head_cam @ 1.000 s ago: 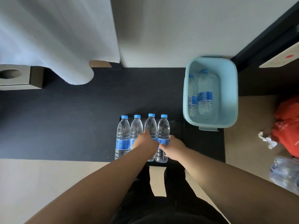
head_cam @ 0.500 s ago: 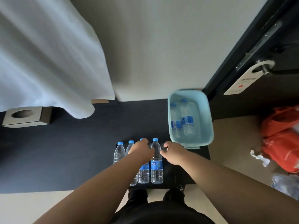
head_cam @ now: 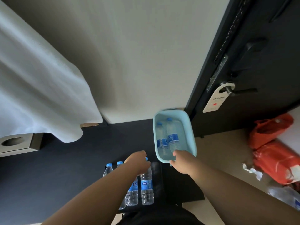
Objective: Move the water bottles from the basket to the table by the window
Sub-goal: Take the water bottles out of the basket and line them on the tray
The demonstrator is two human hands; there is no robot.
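**Four bottles on the table, two in the basket**

So the dark table [head_cam: 56,172] has a row of four bottles [head_cam: 146,187] standing upright at its near edge, blue caps up, packed side by side and touching. The left hand [head_cam: 138,161] sits right over the top of that row, covering the caps of the two on the right. Fingers are curled down loosely, but honestly I can't tell if it's actually gripping a bottle or just resting above them, the hand hides that bit.

The pale blue basket [head_cam: 191,132] is on the table's right end, up against the far edge near the wall. Two more bottles [head_cam: 173,137] lie on their sides in it, next to each other, caps pointing toward the wall. The right hand [head_cam: 180,163] is at the basket's near rim, thumb hooked over the edge and poking inside just beside the bottom of the right-hand bottle, other fingers under or outside the rim. So it's closed narrow around the rim, not on a bottle.

Other stuff: a white curtain [head_cam: 40,95] hangs over the table's left side, with a tissue box [head_cam: 19,143] at the left edge. A dark door [head_cam: 259,62] with a tag [head_cam: 215,101] on its handle is on the right, and orange bags [head_cam: 274,150] sit on the floor past the table's right end.
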